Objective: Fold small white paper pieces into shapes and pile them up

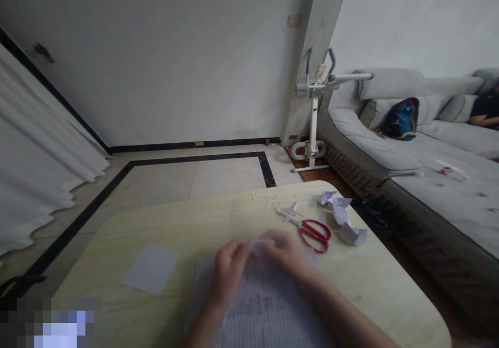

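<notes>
My left hand (231, 264) and my right hand (284, 252) meet over the middle of the table, both closed on a small piece of white paper (265, 242). Its folds are blurred and partly covered by my fingers. Beneath my hands lies a lined sheet (259, 306) with writing on it. To the right of my right hand is a pair of scissors (316, 235) with red handles. Several folded paper pieces (351, 233) lie along the table's right side. A square of white paper (151, 269) rests flat to the left of my left hand.
Thin white scraps (290, 208) lie by the scissor blades on the pale wooden table (187, 223). On the right stands a grey sofa (448, 145) with a blue bag (401, 119) and a seated person (487, 109). White exercise equipment (314, 114) stands by the wall.
</notes>
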The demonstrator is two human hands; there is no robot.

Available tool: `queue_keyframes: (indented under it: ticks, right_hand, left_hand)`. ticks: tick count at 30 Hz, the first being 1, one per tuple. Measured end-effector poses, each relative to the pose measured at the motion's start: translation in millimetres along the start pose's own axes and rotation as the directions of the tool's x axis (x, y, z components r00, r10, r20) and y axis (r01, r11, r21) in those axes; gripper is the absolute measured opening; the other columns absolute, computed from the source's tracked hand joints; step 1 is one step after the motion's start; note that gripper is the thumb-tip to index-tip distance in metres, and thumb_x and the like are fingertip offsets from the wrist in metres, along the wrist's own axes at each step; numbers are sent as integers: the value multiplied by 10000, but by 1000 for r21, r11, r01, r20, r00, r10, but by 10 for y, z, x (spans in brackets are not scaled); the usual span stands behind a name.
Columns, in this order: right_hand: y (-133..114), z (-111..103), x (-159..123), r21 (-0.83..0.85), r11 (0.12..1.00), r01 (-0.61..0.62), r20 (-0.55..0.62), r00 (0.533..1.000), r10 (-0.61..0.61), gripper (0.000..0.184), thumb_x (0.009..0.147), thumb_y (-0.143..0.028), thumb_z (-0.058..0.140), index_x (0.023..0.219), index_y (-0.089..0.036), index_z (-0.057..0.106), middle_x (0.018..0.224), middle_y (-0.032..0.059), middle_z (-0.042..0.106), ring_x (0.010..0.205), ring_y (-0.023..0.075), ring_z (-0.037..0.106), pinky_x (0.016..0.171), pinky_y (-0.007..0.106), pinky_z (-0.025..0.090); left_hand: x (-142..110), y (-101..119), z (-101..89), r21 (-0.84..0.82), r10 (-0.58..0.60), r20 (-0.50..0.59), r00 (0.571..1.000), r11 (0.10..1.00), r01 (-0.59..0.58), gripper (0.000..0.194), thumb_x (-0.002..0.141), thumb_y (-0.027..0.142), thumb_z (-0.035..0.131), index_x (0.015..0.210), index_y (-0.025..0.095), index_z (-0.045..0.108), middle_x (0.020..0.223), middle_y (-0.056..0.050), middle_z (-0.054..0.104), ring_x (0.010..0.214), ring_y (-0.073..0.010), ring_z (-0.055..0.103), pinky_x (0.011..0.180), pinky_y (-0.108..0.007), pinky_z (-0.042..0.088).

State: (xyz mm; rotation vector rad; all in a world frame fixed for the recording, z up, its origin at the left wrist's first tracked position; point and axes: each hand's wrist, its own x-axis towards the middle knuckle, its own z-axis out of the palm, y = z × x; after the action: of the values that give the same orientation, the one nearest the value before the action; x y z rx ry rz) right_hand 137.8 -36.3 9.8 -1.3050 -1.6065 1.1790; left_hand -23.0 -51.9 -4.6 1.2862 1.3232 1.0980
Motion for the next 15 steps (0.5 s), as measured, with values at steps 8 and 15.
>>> queue_keyframes:
  ticks: [8, 15]
  right_hand:
    - [2, 3, -24, 93, 995, -24, -10, 1000, 25, 151, 765, -248, 588, 715, -136, 677, 677, 24, 665, 648, 143, 586, 578, 216, 424]
    - [21, 10, 3, 164, 984, -74, -30, 996, 80, 167, 747, -283, 608, 702, -137, 677, 667, 20, 661, 649, 144, 585, 593, 221, 439]
  left_hand:
    - [2, -20, -3, -38, -3, -19, 1000, 999, 2, 265, 790, 387, 614, 701, 145, 677, 625, -14, 658, 623, -148, 589, 588, -203, 443]
    - [4, -68, 6, -93, -65, -17, 998, 994, 63, 253, 763, 385, 647, 826, 145, 699, 679, -27, 694, 646, -158, 623, 607, -211, 469]
